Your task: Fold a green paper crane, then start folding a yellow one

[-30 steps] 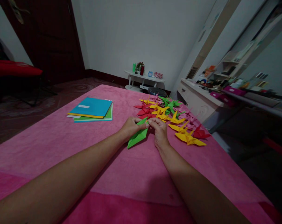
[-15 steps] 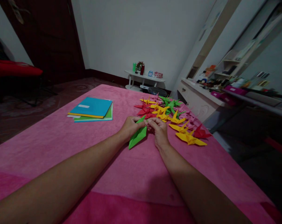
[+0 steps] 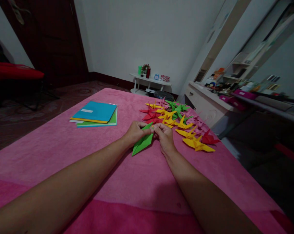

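A green piece of folded origami paper (image 3: 142, 145), long and pointed at its near end, is held between both hands above the pink cloth. My left hand (image 3: 135, 131) is closed on its left side, thumb lying across the top. At the right end, the fingertips of my right hand (image 3: 164, 134) pinch the paper, close against the left thumb. The pinched part is mostly covered by the fingers. Just beyond the hands lie several folded paper cranes: red ones (image 3: 150, 115), yellow ones (image 3: 197, 144), green ones (image 3: 178, 110) and pink ones.
A stack of coloured paper (image 3: 95, 112), blue on top, lies to the left on the pink cloth (image 3: 108, 182). Behind stands a low white shelf (image 3: 150, 79) with small items. A cluttered dresser (image 3: 212, 97) is on the right, and a red seat (image 3: 15, 71) far left.
The near tip of the green paper has shifted slightly left as the hands tilt it a little. Both hands keep their grip; the cranes and the paper stack stay put.
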`<state>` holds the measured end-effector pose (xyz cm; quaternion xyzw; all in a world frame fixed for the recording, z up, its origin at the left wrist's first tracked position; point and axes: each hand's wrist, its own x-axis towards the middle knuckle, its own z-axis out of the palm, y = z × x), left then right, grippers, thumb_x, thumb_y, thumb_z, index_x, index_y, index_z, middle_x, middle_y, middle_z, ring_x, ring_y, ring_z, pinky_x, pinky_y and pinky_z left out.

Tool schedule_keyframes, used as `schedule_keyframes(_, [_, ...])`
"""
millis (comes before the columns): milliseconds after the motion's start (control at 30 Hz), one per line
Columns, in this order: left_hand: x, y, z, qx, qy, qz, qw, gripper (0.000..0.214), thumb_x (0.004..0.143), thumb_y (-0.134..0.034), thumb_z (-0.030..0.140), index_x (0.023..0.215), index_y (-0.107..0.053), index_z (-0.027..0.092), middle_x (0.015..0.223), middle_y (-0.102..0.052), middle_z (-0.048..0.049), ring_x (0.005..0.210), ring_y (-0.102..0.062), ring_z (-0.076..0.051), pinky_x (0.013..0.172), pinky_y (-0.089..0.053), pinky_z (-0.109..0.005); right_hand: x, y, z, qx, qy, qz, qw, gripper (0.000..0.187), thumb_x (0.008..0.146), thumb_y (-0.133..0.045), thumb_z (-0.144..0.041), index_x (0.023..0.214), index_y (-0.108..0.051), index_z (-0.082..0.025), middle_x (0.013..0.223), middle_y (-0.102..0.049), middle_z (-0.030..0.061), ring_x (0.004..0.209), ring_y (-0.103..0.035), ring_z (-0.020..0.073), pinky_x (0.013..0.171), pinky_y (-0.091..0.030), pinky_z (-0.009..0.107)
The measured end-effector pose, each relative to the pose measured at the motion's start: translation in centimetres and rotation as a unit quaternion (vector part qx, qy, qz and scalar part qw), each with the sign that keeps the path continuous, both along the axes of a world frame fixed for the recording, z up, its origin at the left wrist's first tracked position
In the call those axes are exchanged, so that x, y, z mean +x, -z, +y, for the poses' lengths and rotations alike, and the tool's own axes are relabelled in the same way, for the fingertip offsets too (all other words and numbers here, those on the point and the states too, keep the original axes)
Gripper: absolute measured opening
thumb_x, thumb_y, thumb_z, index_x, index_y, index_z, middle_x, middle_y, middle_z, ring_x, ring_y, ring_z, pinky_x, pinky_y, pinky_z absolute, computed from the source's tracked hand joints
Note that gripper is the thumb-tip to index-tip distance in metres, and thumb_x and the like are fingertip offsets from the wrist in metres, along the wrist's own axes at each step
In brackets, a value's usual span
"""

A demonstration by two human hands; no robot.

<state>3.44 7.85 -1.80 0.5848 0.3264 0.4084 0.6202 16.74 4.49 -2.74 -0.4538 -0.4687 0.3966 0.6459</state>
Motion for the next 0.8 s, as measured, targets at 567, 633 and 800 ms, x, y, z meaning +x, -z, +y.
schedule_keyframes(567, [0.35,-0.22,0.28,-0.128,-0.048,-0.129,0.982,0.032,0.051,-0.085,0.032,0.068,-0.067,0.011,0.057,-0.065,-0.0011,0.047,-0.057,-0.011,0.048,-0.043,-0.022,-0.34,0.13,0.02,-0.027,-0.020,-0.018,0.999,0.032,0.065,-0.076,-0.044,0.069,-0.059,-0.018,0.051,-0.051,-0.0056,0.043,-0.041,0.0071,0.042,-0.032,0.020])
schedule_keyframes(633, [0.35,-0.19,0.27,-0.139,-0.041,-0.140,0.979,0.033,0.052,-0.085,0.031,0.071,-0.068,0.010,0.058,-0.066,-0.0014,0.048,-0.057,-0.011,0.049,-0.044,-0.022,-0.43,0.16,-0.02,-0.017,-0.019,-0.018,1.000,0.027,0.065,-0.076,-0.040,0.070,-0.061,-0.018,0.051,-0.052,-0.0055,0.044,-0.042,0.0078,0.044,-0.032,0.021])
schedule_keyframes(800, [0.27,-0.18,0.16,-0.146,-0.028,-0.138,0.979,0.035,0.052,-0.085,0.032,0.073,-0.068,0.010,0.061,-0.067,-0.0029,0.049,-0.058,-0.011,0.051,-0.045,-0.022,-0.37,0.16,-0.10,-0.007,-0.018,-0.029,0.999,0.018,0.067,-0.072,-0.034,0.069,-0.063,-0.018,0.053,-0.054,-0.0045,0.048,-0.045,0.0095,0.049,-0.034,0.023])
